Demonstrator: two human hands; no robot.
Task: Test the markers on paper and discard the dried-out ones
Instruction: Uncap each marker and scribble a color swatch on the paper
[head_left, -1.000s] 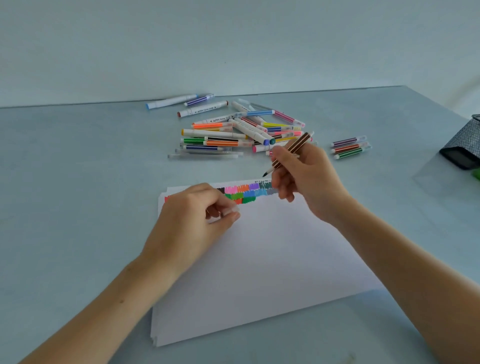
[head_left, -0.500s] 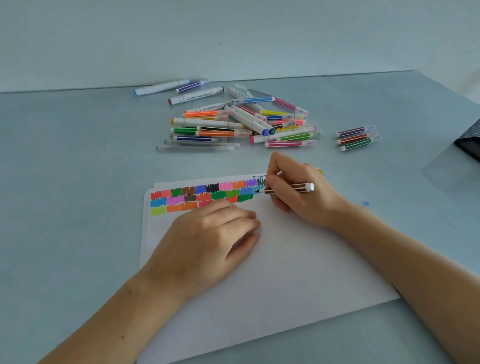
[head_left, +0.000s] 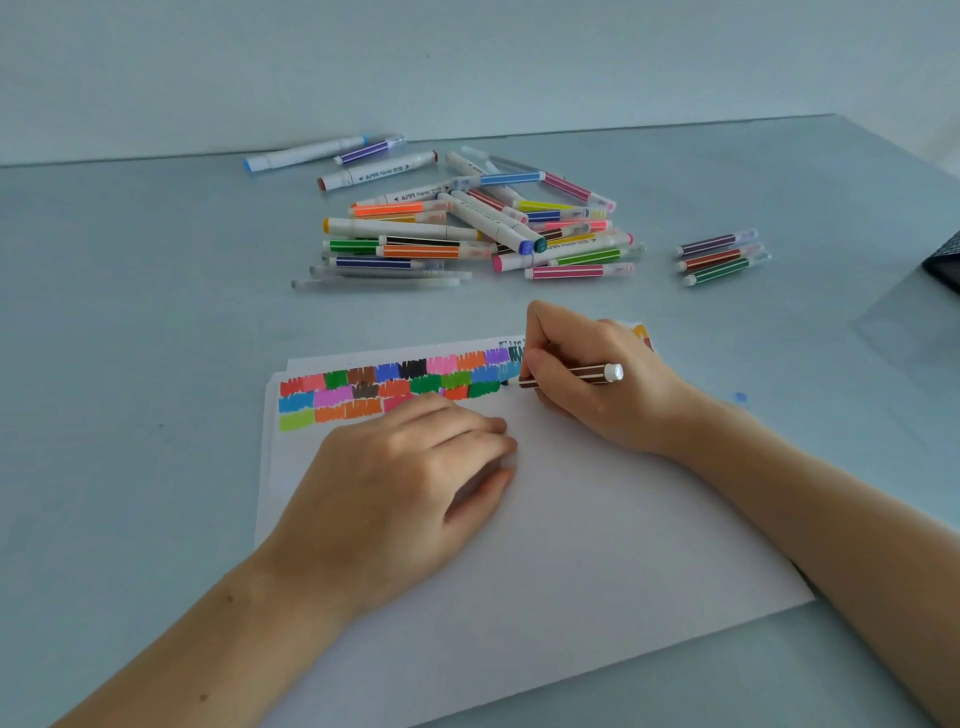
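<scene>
While the left hand (head_left: 410, 483) lies flat with relaxed fingers on the paper (head_left: 597, 545) at centre frame, the right hand (head_left: 597, 379) pinches a brown striped marker (head_left: 566, 378) just right of the colour swatches (head_left: 395, 387). Its long axis runs nearly level, tip pointing left onto the sheet and capped end right. Untested markers (head_left: 467, 228) lie piled above, well apart.

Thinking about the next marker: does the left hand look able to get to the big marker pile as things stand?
Probably yes. The left hand rests flat on the paper, holding nothing, and bare table lies between the paper and the pile. Only the reach is uncertain.
</scene>
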